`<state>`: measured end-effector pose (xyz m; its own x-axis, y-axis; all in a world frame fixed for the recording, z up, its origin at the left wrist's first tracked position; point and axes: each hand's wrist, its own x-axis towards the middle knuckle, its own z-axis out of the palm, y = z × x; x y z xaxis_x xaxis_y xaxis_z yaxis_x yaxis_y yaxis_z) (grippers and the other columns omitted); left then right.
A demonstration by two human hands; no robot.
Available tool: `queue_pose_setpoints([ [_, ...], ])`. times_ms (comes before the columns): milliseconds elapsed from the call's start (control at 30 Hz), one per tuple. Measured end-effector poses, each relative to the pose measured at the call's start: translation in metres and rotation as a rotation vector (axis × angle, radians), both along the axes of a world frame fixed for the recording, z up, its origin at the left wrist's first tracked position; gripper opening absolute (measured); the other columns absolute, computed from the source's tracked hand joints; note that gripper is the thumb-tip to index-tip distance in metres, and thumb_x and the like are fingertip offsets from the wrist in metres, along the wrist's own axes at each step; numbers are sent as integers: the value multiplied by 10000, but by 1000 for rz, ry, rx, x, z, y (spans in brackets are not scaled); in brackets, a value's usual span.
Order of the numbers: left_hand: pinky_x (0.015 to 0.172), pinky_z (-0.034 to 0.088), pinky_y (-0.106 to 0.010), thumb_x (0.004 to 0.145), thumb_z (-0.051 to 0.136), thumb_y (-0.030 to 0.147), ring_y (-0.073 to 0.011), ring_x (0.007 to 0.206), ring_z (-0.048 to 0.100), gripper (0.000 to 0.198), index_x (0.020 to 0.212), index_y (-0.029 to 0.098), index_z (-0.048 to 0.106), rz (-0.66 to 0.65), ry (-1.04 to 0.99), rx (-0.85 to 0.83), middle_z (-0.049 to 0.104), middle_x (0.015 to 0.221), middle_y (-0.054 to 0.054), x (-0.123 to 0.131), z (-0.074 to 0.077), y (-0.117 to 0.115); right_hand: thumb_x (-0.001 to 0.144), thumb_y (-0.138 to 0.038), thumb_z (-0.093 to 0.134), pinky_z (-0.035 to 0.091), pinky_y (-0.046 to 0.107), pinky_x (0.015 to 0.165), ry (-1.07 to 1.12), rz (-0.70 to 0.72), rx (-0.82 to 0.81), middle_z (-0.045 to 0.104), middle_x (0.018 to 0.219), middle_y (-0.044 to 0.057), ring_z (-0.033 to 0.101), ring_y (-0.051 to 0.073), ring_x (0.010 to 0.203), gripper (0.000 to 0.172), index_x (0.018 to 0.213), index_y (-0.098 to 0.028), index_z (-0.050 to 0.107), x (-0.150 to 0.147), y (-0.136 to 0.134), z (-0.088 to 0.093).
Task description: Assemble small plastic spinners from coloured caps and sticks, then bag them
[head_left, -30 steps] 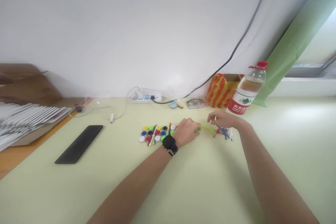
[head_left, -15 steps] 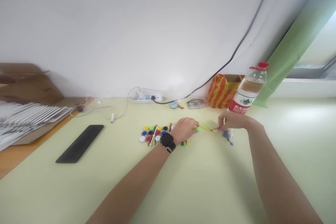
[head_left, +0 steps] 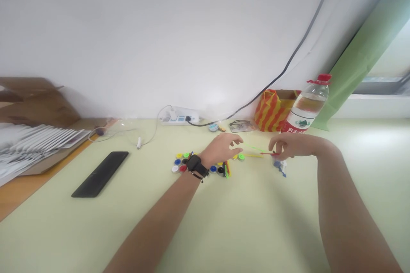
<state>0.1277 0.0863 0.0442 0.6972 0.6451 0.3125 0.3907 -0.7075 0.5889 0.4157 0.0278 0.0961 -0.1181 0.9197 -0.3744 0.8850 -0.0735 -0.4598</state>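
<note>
My left hand (head_left: pixel 222 149), with a black watch at the wrist, hovers over a cluster of small round discs, its thumb and fingers apart and nothing between them. A green disc (head_left: pixel 241 158) lies just below its thumb. My right hand (head_left: pixel 293 144) pinches the end of a red plastic arrow (head_left: pixel 267 153) that points left. Beside that arrow are a yellow stick-like piece (head_left: pixel 253 155) and a light green arrow (head_left: pixel 257 149). A blue arrow (head_left: pixel 282 172) and a white piece lie under my right hand. Part of the disc cluster is hidden by my left wrist.
A water bottle (head_left: pixel 306 108) and a red-yellow bag (head_left: pixel 270 111) stand behind my right hand. A power strip (head_left: pixel 179 119) sits along the wall. To the left are a black flat case (head_left: pixel 101 174), a white cable plug (head_left: pixel 139 143) and a box of white packets (head_left: pixel 41 140).
My left hand has let go of the green disc and opened, lifting slightly to the left. My right hand has shifted right with the red arrow, apart from the yellow and green pieces.
</note>
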Motion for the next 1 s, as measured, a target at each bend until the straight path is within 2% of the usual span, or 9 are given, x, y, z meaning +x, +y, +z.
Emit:
queue_pose_setpoints([
  [100,829,560,-313,880,710,359,-194,921,693,321,1167,216,700,-83,-159,-22,746,1127,-57,3,11,-6,762,-502,766,445,306,590,241,68,133,665,805,39,588,194,699,359,1017,-258,706,-30,-1,11],
  [167,866,570,-319,870,733,360,-188,951,696,382,1223,225,672,-110,-269,-8,731,1159,-59,6,16,-10,768,-507,777,445,296,587,438,69,192,656,827,30,578,182,716,386,1041,-253,678,-53,3,13],
  [233,881,577,-324,853,757,337,-187,959,696,394,1220,221,670,-109,-346,29,718,1165,-68,8,19,-13,748,-481,810,427,288,564,604,63,214,656,820,29,558,163,681,368,956,-228,641,-70,7,11],
  [333,872,584,-319,879,727,286,-182,946,695,280,1143,199,694,-112,-394,67,716,1118,-77,7,22,-12,749,-469,829,410,288,553,732,81,203,618,701,5,540,149,624,362,881,-211,613,-79,11,5],
  [400,850,587,-308,908,691,283,-173,915,692,208,1090,186,705,-120,-395,70,719,1061,-72,5,22,-11,794,-488,796,430,299,582,779,111,171,623,697,12,566,158,640,349,913,-202,636,-76,12,1],
  [500,821,591,-299,901,685,269,-162,861,687,182,1055,173,703,-107,-388,73,715,1007,-66,2,19,-9,848,-492,739,470,320,645,847,99,172,664,806,42,605,169,698,338,986,-194,661,-71,12,-4],
  [700,813,598,-289,844,673,180,-154,822,697,136,978,157,678,-80,-389,24,720,938,-53,1,12,-9,841,-315,698,496,337,710,887,128,183,663,799,19,593,162,713,176,970,-211,638,-79,20,-15],
  [800,816,598,-284,841,644,151,-152,818,704,142,977,156,686,-102,-393,-8,724,923,-50,-1,12,-8,818,-261,685,505,349,735,897,153,151,668,819,19,604,176,748,187,984,-219,611,-83,23,-19],
  [1000,756,598,-272,818,648,152,-156,774,726,84,893,151,686,-115,-427,-98,734,893,-47,0,6,-6,845,-234,606,464,307,691,777,192,207,654,832,9,545,160,726,176,1020,-233,582,-83,25,-25],
])
